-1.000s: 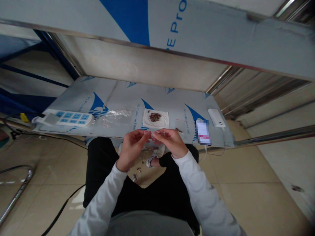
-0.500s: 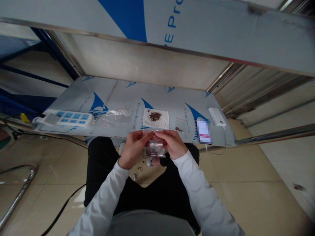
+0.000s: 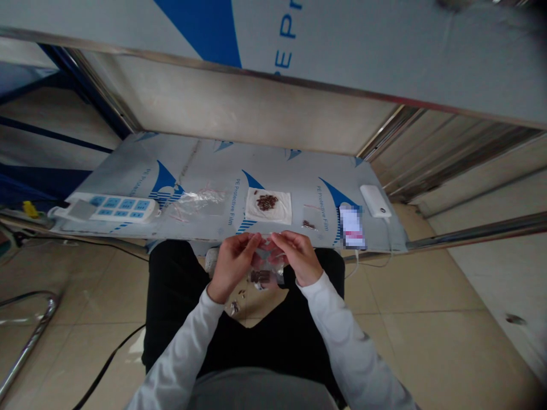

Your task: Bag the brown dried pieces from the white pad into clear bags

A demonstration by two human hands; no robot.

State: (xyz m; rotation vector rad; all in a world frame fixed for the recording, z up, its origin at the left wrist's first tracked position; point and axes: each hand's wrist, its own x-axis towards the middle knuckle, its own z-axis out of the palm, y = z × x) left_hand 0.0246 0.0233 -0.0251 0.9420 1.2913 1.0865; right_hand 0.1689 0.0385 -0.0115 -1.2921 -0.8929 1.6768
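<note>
Between my hands hangs a small clear plastic bag (image 3: 267,263), with several dark brown pieces (image 3: 261,277) lying at its bottom. Closed in a pinch, my left hand (image 3: 234,259) grips the bag's top at the left. My right hand (image 3: 298,253) pinches the same top edge from the right, fingertips close to the left ones. Both hands are above my lap, just in front of the table edge. Beyond them, a white cloth or paper (image 3: 277,216) on the table carries a pile of small brown pieces (image 3: 266,202).
Right of the pile lies another clear bag (image 3: 315,213) with a few brown pieces. Farther right are a phone (image 3: 352,228) and a white power bank (image 3: 375,201), both with cables. To the left are loose clear bags (image 3: 200,200) and a power strip (image 3: 122,208). A shelf (image 3: 363,62) overhangs the table.
The bag hangs slightly lower, with its brown pieces nearer my lap. Both hands keep their pinch, and the fingertips have shifted a little along the top. The view has moved slightly.
</note>
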